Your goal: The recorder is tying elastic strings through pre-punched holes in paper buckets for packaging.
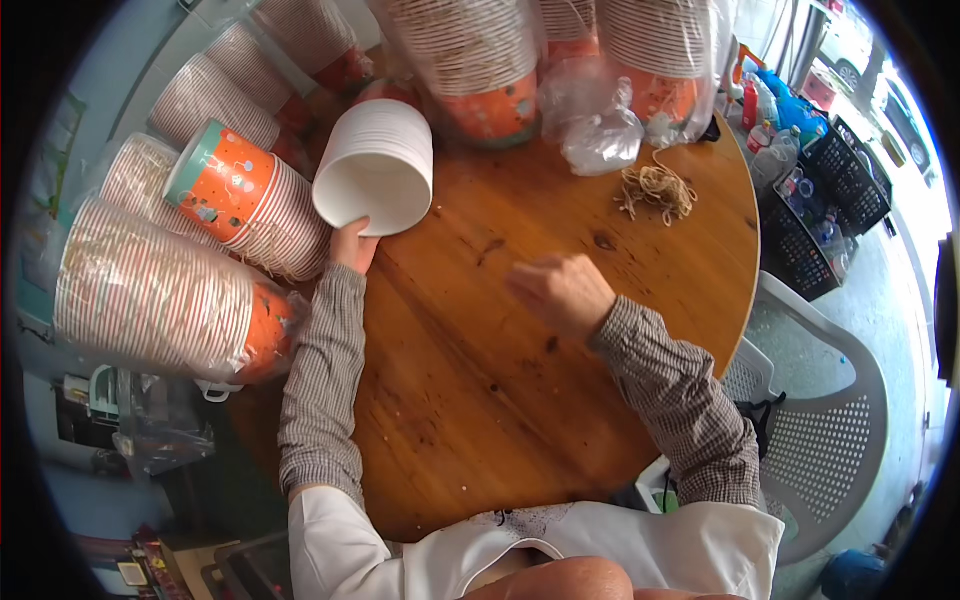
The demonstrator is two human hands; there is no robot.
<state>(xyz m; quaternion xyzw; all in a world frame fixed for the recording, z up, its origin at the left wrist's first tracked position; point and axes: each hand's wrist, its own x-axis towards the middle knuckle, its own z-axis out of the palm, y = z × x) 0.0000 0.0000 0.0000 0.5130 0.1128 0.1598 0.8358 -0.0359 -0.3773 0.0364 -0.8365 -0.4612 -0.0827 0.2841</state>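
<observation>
My left hand [355,246] grips the lower rim of a white paper bucket stack [385,150], thumb at the inner edge and the other fingers mostly hidden. The stack lies tilted, its open mouth facing me, and looks empty inside. Just left of it rests a stack of orange paper buckets [232,180] with a green base, on its side. My right hand [565,295] hovers over the middle of the wooden table [470,400], apart from the buckets. Motion smears its fingers, and I see nothing in them.
Bagged bucket stacks [160,300] crowd the table's left side, and more bagged stacks [470,60] stand along the back. A crumpled plastic bag [605,130] and a tangle of twine [657,192] lie at the far right. Beyond are a plastic chair [825,440] and black crates [800,235].
</observation>
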